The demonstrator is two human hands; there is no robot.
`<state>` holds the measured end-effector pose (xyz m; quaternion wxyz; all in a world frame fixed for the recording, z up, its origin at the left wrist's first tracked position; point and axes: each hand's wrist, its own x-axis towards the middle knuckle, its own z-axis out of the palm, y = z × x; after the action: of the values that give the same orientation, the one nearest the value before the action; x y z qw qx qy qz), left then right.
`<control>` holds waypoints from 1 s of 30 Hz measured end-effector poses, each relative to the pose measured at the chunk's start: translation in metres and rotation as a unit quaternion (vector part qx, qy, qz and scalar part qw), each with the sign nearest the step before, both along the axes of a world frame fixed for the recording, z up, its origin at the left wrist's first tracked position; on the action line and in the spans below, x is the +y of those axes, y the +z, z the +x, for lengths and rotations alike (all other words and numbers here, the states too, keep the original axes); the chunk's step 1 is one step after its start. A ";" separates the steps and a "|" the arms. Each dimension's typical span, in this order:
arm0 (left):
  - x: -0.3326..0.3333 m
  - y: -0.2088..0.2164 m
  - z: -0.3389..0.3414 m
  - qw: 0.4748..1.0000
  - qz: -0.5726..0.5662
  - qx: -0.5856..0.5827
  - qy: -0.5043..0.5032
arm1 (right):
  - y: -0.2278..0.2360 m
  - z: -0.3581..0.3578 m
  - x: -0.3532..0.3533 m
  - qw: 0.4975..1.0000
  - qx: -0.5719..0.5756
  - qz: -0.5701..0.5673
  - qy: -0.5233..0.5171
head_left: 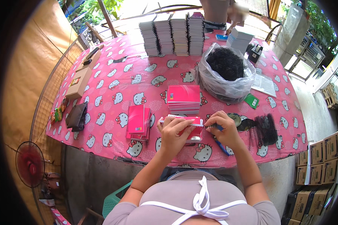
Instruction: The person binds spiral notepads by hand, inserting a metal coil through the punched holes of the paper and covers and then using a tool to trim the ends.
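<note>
Near the front edge of the table, my left hand [174, 133] is closed on a small pink notebook [191, 132], its fingers over the cover and its thumb along the upper edge. My right hand [222, 126] pinches at the notebook's right end. Whatever lies between its fingertips is too small to make out, with a bit of blue showing under them. A blue-handled hand tool [221, 147] slants out just below that hand, its head hidden. Behind the held notebook stands a stack of pink notebooks [183, 98]. Bound pink notebooks [138, 120] lie in a pile to the left.
Black plastic coils [266, 129] lie to the right; more fill a clear plastic bag [223, 88]. Tall notebook stacks [171, 35] stand at the back, near another person [216, 13]. A cardboard box [79, 82] and dark pouch [76, 116] sit left. A pink-patterned cloth [112, 101] covers the table.
</note>
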<state>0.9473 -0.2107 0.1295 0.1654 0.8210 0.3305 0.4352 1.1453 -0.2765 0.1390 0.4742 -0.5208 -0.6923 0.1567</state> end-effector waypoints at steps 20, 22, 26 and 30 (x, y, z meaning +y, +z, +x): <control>0.007 -0.004 -0.006 0.998 -0.047 0.019 -0.024 | 0.016 -0.026 -0.002 0.979 -0.183 -0.042 -0.077; 0.011 -0.004 -0.009 0.997 -0.050 0.022 -0.047 | 0.013 0.002 0.002 0.984 -0.146 -0.095 -0.042; 0.018 0.000 -0.008 0.997 -0.030 0.023 -0.072 | -0.054 0.120 -0.006 0.915 -0.319 -0.217 -0.123; 0.018 -0.003 -0.003 0.997 -0.043 0.003 -0.064 | -0.112 0.124 -0.016 0.914 -0.363 -0.130 -0.128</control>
<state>0.9442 -0.1928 0.1264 0.2273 0.8337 0.2961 0.4068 1.2691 -0.2924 0.0266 0.1346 -0.6830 -0.7177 -0.0164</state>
